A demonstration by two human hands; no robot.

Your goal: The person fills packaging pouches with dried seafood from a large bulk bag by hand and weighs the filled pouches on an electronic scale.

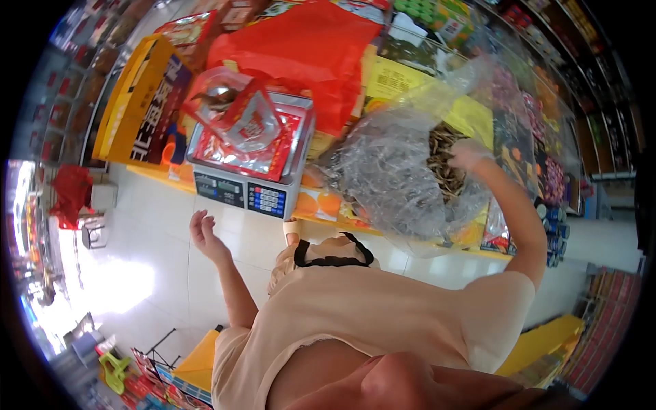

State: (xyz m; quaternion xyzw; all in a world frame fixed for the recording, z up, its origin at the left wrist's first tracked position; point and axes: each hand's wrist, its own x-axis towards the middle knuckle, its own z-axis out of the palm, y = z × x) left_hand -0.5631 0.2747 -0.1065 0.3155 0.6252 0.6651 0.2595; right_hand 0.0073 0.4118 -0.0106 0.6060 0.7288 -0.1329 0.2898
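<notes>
My right hand (471, 156), in a thin clear glove, reaches into a large clear plastic bag (389, 160). Its fingers look bunched against thin, dark brown dried strips (446, 167); the fingertips are partly hidden among them. My left hand (204, 234) hangs in the air just below the digital scale (242, 195), fingers loosely curled and apart, holding nothing. On the scale's tray lies a red-and-clear packaging pouch (247, 126), its mouth spread, with a little brown content visible inside.
A big red plastic bag (301, 55) lies behind the scale. To its left stands a yellow-and-dark printed carton (140, 102). A yellow sign (396, 80) and packaged goods cover the display beyond the clear bag. Stocked shelves (594, 89) rise at the right.
</notes>
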